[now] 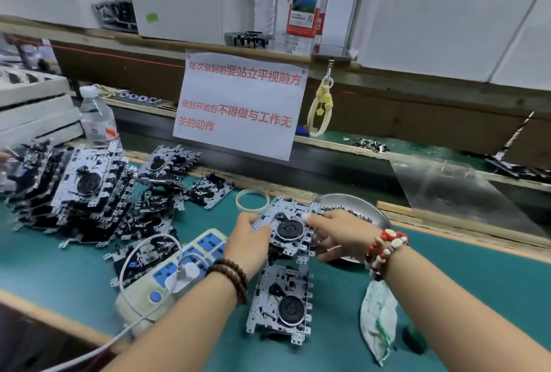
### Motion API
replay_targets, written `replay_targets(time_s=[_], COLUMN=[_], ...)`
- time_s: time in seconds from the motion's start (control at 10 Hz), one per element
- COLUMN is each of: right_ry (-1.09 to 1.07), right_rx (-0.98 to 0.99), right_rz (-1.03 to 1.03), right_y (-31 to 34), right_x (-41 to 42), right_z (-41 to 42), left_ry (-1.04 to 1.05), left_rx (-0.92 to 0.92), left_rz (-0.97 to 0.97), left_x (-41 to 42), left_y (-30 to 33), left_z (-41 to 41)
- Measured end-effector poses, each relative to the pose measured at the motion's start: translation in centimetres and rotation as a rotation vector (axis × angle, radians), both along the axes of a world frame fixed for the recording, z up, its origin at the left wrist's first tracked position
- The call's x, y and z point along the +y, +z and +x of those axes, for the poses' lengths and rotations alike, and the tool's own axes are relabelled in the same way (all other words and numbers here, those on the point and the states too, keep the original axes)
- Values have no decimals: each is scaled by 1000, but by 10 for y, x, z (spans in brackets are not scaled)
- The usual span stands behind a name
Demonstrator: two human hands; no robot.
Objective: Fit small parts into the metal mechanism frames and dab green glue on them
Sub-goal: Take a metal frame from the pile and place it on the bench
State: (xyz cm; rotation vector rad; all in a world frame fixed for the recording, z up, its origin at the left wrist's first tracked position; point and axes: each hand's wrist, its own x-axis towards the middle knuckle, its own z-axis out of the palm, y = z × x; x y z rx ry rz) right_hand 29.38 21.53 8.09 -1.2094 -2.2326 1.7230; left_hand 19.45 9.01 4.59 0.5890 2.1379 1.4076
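Both hands are on one frame (287, 230), lifted just off the green surface (477, 276). The left hand (249, 240) curls round its near-left edge, and the right hand (343, 234) grips the right side with the forefinger stretched across the top. The frame sits tilted between them, its dark wheel facing up.

Directly below the hands, toward the person, a second frame (281, 300) lies flat, and the held one nearly overlaps its far end. Lower it carelessly and the two could snag or knock a fitted part loose.

Just beyond the right hand sits the dish (351, 203) of small parts, with the wrist hanging over its rim. One bump there, I'd say, could spill the lot.

Below the right forearm lie a glue-stained rag (377, 318) and what looks like the green glue bottle (414, 334), blurred. An elbow sweep could tip it.

Left of the left hand, the power strip (190, 258) and the frame pile (80, 189) crowd the space.
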Motion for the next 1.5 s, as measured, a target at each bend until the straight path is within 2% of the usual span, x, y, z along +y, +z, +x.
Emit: replay_targets(time_s=[0.3,0.5,0.6,0.8,0.9,1.1,1.2,1.3,1.5], right_ry=[-102,-43,18,31,23,-17,-32,-36,19], right_rx=[-53,-199,-204,-212,-197,-20,34,-26,-120], right_rz=[-51,-13,100,171,174,118,22,25,-56], right_y=[-45,-65,-76,-75,-55,-6,10,1,-36], right_x=[32,35,49,67,56,32,27,21,-8], right_z=[-49,-56,-60,-62,-55,-23,5,29,42], left_ry=[71,39,41,182,191,57,-43,-123,-238], left_rx=[23,-10,-8,190,192,264,258,173,110], left_rz=[-151,-245,-216,-187,-116,23,44,22,-211], left_x=[47,53,55,50,46,37,26,11,-20], left_y=[-20,-36,-41,-35,-25,16,31,25,-8], left_z=[-37,-45,-43,-46,-43,-31,-16,0,11])
